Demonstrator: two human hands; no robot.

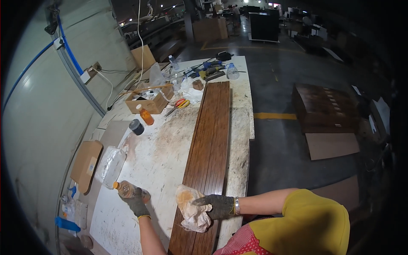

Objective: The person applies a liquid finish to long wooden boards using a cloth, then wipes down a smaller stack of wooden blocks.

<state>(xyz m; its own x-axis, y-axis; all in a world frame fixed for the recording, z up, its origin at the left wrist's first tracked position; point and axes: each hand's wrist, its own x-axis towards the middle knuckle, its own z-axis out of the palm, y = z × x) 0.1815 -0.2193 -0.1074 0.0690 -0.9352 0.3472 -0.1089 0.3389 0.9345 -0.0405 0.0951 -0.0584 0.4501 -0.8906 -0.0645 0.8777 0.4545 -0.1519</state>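
My left hand [137, 202], in a dark glove, grips a small plastic bottle [126, 189] of brownish liquid with an orange cap, tipped on its side over the stained white worktable [157, 157]. My right hand [219, 206], also gloved, clutches a crumpled white rag [191, 209] stained orange-brown. The rag rests on the near end of a long dark brown grooved wooden panel [210, 144] that runs lengthwise along the table's right side.
A second orange-capped bottle [145, 115], a black round lid [136, 126], a clear plastic bag [111, 165] and cardboard boxes [147, 103] lie left of the panel. Scissors, tools and water bottles crowd the far end. Dark wooden furniture [323, 108] stands on the floor to the right.
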